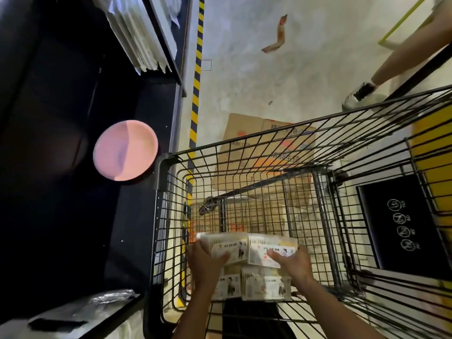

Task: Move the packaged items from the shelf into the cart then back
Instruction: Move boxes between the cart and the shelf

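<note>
Both hands (249, 261) gripping packages (247, 248), inside cart (244, 143)

Light is uneven here: the pale concrete floor (305, 69) at far right sits bright, nearly washed out, while the black metal shelf unit (61, 118) on the left sinks into deep shadow with little detail. A round pink plastic bowl (125, 150) glows out of that dark, half lit, half shaded. Wide-angle distortion bends the black wire shopping cart (281, 148) and the edges. The whole frame looks soft, and the print on the clear-wrapped packets (254, 243) is smeared.
</note>
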